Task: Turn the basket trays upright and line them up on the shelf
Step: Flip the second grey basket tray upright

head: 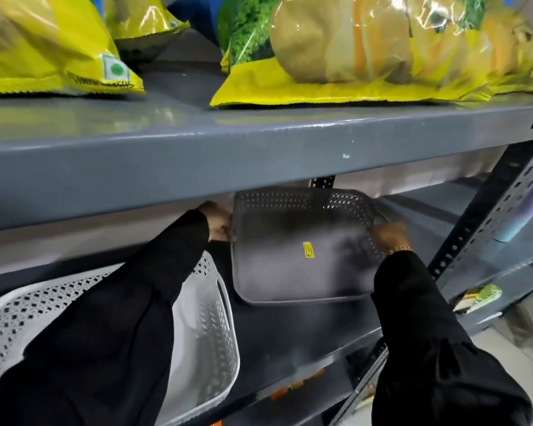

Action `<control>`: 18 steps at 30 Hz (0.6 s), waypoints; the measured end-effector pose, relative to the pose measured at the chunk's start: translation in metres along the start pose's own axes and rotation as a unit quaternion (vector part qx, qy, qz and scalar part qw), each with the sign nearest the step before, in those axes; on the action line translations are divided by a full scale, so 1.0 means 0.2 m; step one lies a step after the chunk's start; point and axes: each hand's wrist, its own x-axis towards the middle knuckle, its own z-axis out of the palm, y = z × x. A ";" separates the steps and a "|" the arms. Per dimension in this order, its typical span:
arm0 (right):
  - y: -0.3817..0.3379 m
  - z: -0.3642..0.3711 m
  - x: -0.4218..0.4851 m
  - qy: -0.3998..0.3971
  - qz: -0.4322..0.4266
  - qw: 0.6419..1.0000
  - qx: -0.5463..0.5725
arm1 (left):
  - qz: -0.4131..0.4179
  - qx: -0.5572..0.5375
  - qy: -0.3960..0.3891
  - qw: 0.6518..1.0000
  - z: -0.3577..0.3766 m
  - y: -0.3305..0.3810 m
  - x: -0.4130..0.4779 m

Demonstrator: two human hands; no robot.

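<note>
A grey perforated basket tray [302,247] is tilted up on the grey shelf [290,336], its flat bottom with a yellow sticker facing me. My left hand [219,222] grips its left edge and my right hand [388,236] grips its right edge. Both arms wear black sleeves. A white perforated basket tray [206,321] sits upright at the left on the same shelf, partly hidden behind my left sleeve. The picture is blurred around the grey tray.
The shelf board above [259,149] hangs low over the trays and carries yellow snack bags [366,56]. A perforated metal upright [490,216] stands at the right. Lower shelves and floor show at the bottom right.
</note>
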 end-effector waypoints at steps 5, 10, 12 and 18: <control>0.06 0.04 -0.03 -0.003 0.000 0.996 -0.093 | -0.070 0.116 -0.017 0.991 0.05 -0.02 -0.13; 0.07 0.07 -0.08 0.002 0.007 0.987 -0.159 | -0.075 0.287 -0.035 0.954 0.04 -0.01 -0.30; 0.07 0.10 -0.11 0.007 0.032 0.980 -0.194 | -0.078 0.332 -0.033 0.940 0.05 -0.02 -0.34; -0.04 0.34 -0.41 0.011 -0.093 0.952 -0.292 | -0.038 0.420 0.032 0.906 0.00 -0.08 -0.36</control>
